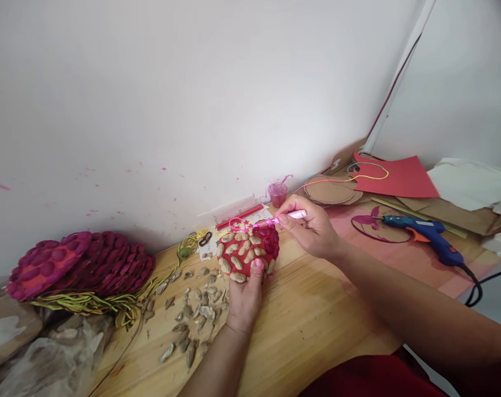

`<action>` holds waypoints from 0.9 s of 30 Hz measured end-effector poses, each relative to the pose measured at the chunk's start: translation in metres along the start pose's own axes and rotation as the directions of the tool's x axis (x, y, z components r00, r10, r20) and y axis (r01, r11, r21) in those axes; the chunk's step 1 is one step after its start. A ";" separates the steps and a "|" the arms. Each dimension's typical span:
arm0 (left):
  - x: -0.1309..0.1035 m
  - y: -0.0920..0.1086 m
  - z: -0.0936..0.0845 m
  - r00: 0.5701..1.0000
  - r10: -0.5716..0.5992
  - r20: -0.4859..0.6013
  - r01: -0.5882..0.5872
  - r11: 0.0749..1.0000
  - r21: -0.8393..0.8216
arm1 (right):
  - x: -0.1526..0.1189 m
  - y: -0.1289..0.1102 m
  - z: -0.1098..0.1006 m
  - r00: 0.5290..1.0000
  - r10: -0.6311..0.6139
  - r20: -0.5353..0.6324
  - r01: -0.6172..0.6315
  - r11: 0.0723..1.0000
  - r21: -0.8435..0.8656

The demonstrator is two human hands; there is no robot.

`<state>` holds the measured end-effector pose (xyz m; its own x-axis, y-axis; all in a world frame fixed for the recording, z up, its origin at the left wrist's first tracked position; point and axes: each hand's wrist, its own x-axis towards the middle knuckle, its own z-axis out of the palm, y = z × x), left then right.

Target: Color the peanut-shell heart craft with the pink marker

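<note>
A red disc covered with peanut shells (244, 255) is held up over the wooden table by my left hand (247, 295), its thumb on the lower front edge. Shells at the disc's upper right are painted magenta; the others are bare tan. My right hand (310, 226) pinches a white-handled brush (297, 214), whose pink tip meets the disc's upper edge. A pink loop (237, 224) shows at the top of the disc. Behind the hands, a small cup of pink paint (277, 194) stands near the wall.
Loose peanut shells (204, 314) lie left of my left hand. Overlapping magenta discs (80, 262) with green-yellow cords rest at the left, above a plastic bag (56, 353). At the right are a blue glue gun (428, 237), red paper (399, 176) and cardboard rounds (331, 190).
</note>
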<state>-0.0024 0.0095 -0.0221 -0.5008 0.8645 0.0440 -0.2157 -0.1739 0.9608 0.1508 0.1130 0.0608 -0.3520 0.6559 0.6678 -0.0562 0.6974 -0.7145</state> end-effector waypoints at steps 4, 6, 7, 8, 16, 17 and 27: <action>-0.004 0.002 0.001 0.994 -0.087 0.064 0.085 0.995 0.045 | -0.001 0.000 0.001 1.000 0.011 -0.013 -0.011 1.000 -0.016; -0.003 0.002 0.002 0.996 -0.074 0.051 0.071 0.995 0.072 | -0.002 -0.001 0.002 1.000 0.001 -0.027 -0.002 0.999 -0.045; -0.002 0.002 0.003 0.998 -0.057 0.039 0.054 0.995 0.081 | -0.003 -0.002 0.002 0.999 -0.009 -0.040 0.007 0.998 -0.058; -0.001 0.002 0.003 0.999 -0.031 0.029 0.028 0.995 0.092 | -0.003 -0.003 0.002 0.998 -0.020 -0.054 0.016 0.998 -0.065; 0.004 0.000 0.002 0.994 0.104 -0.024 -0.100 0.985 0.139 | -0.003 -0.003 0.003 1.000 0.004 -0.021 -0.005 0.998 -0.059; 0.004 0.000 0.002 0.995 0.098 -0.023 -0.094 0.986 0.141 | -0.002 -0.001 0.003 1.000 0.015 -0.027 -0.016 0.997 -0.069; 0.006 -0.006 0.001 0.996 0.086 -0.031 -0.082 0.988 0.131 | -0.001 0.008 0.002 0.998 0.049 -0.046 -0.050 0.998 -0.022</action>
<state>-0.0039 0.0163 -0.0275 -0.5434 0.8311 0.1184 -0.0622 -0.1805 0.9816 0.1487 0.1166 0.0539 -0.3106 0.7022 0.6407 -0.0176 0.6697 -0.7425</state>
